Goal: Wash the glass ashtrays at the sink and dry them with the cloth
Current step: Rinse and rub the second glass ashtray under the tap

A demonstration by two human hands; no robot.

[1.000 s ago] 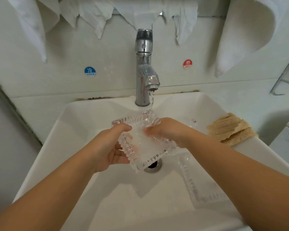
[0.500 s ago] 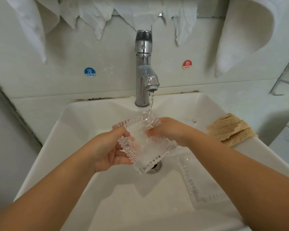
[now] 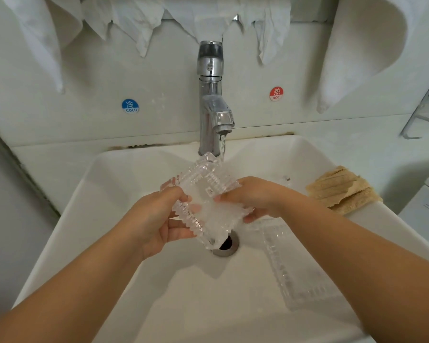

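A square, ridged glass ashtray (image 3: 203, 191) is held tilted over the white sink (image 3: 124, 184), its upper corner under the water running from the chrome faucet (image 3: 212, 112). My left hand (image 3: 156, 219) grips its left edge, thumb on top and fingers underneath. My right hand (image 3: 253, 196) holds the right edge, fingers curled round it. A second glass ashtray (image 3: 300, 266) lies in the basin at the right, partly under my right forearm. A tan cloth (image 3: 342, 189) lies folded on the sink's right rim.
The drain (image 3: 227, 245) sits just below the held ashtray. White towels (image 3: 362, 45) hang on the wall above the faucet. Cold (image 3: 130, 105) and hot (image 3: 276, 93) stickers flank the faucet. A metal rack (image 3: 426, 112) stands at the far right.
Both hands have turned and tilted the ashtray more upright, lifting its far corner closer to the spout. The second ashtray and the cloth have not moved.
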